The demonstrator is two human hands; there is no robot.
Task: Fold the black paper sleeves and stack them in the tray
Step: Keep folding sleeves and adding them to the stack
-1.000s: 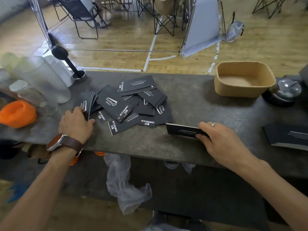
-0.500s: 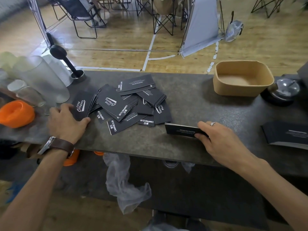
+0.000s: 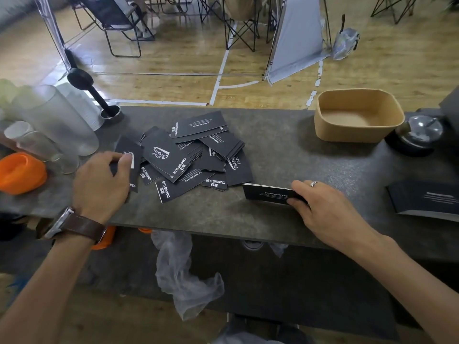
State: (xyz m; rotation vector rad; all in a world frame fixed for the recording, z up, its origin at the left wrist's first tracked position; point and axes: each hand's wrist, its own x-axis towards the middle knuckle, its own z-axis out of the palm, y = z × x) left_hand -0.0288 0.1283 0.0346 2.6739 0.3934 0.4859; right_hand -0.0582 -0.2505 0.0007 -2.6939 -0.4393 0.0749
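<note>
A loose heap of black paper sleeves [image 3: 196, 155] was spread on the middle of the grey desk [image 3: 285, 170], most of them lying flat and overlapping. The tray [image 3: 357, 115], a tan open container, stood at the far right of the desk, well apart from the heap, and nothing was seen inside it.

The left hand [image 3: 101, 181] was placed at the left edge of the heap, and one sleeve [image 3: 129, 157] was pinched between its thumb and curled fingers [image 3: 116, 167]. The right hand [image 3: 323, 207] was set near the front edge of the desk, just beside the heap. A small squared stack of sleeves [image 3: 267, 193] was gripped edgewise by it, with the fingers closed narrowly on the stack's right end.

The step in hand was judged to be collection: a further sleeve was being taken from the heap for folding and adding to the held stack. With the tray bare and most sleeves loose, the task was judged to be at an early stage.

For the next move, the pinched sleeve would need to be lifted clear of its neighbours, flattened along its crease, and aligned with the stack. Slippage of adjacent sleeves was considered likely.

At the left of the desk, frosted plastic cups [image 3: 57, 120] lay on their sides, and an orange object [image 3: 21, 172] was seen beside them; no contents could be made out.
</note>
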